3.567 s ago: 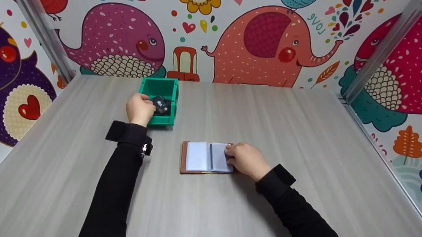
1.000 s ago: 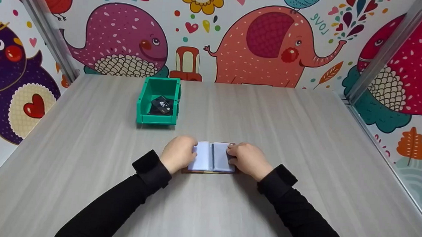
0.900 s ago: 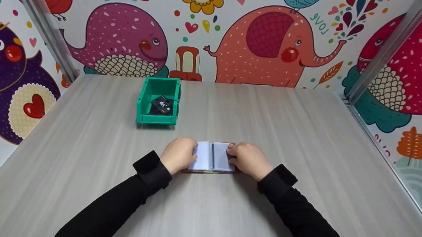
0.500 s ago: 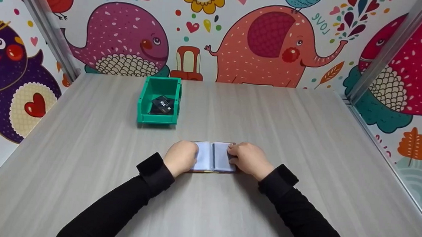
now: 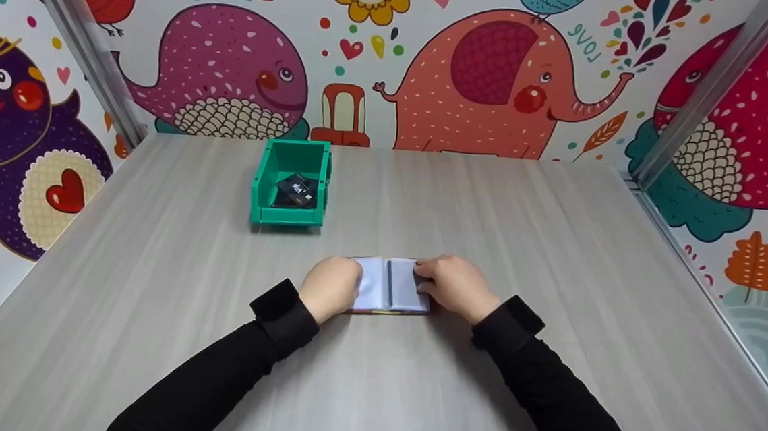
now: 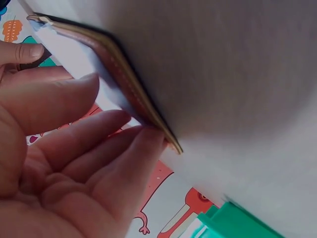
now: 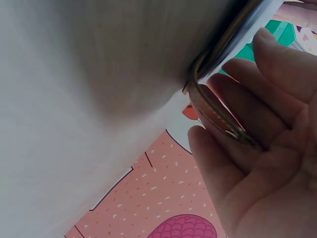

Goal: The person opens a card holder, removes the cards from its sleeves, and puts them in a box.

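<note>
A card holder (image 5: 371,285) lies spread on the table, with a brown cover and whitish plastic sleeves. At its left side, my left hand (image 5: 330,285) holds the edge. In the left wrist view the thumb is over the sleeves and the fingertips (image 6: 151,136) are against the brown cover (image 6: 121,69). On the opposite side my right hand (image 5: 457,287) grips the other edge, beside a small dark patch. A curved brown strap (image 7: 215,116) with a metal snap lies against its fingers in the right wrist view. Both hands hide the holder's outer edges.
A green plastic bin (image 5: 287,217) stands behind and to the left of the holder, with black cards (image 5: 298,190) inside. Grey wood-grain table (image 5: 373,377) surrounds everything. Cartoon-printed walls (image 5: 361,65) rise at the back and both sides.
My left hand has come from the green bin to the holder's left side, then shifted slightly right over it. My right hand has stayed on the right edge.
</note>
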A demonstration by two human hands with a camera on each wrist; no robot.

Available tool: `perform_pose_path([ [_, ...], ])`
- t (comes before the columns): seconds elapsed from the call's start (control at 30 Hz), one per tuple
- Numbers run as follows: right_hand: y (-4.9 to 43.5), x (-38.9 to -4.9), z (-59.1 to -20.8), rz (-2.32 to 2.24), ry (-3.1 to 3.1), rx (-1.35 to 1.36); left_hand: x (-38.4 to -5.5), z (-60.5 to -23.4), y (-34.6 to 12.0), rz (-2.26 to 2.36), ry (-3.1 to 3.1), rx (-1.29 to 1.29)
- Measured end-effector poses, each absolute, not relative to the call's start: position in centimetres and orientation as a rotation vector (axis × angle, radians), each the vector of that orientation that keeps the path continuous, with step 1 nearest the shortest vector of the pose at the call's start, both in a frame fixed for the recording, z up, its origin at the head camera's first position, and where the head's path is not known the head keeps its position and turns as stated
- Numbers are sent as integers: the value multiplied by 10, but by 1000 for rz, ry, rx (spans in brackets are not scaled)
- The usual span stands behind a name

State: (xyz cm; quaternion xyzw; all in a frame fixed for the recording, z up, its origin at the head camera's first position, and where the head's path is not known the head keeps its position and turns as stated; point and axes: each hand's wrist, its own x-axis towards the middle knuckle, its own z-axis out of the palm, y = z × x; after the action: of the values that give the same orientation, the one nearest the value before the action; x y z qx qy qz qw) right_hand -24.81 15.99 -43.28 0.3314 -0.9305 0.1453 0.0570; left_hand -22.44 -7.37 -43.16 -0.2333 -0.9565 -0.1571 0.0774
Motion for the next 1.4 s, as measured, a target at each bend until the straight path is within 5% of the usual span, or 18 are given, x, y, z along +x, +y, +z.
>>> perform_pose_path([
  [1.4, 155, -245, -436, 400, -2707, 1214, -226, -434, -77, -539, -2831, -739],
])
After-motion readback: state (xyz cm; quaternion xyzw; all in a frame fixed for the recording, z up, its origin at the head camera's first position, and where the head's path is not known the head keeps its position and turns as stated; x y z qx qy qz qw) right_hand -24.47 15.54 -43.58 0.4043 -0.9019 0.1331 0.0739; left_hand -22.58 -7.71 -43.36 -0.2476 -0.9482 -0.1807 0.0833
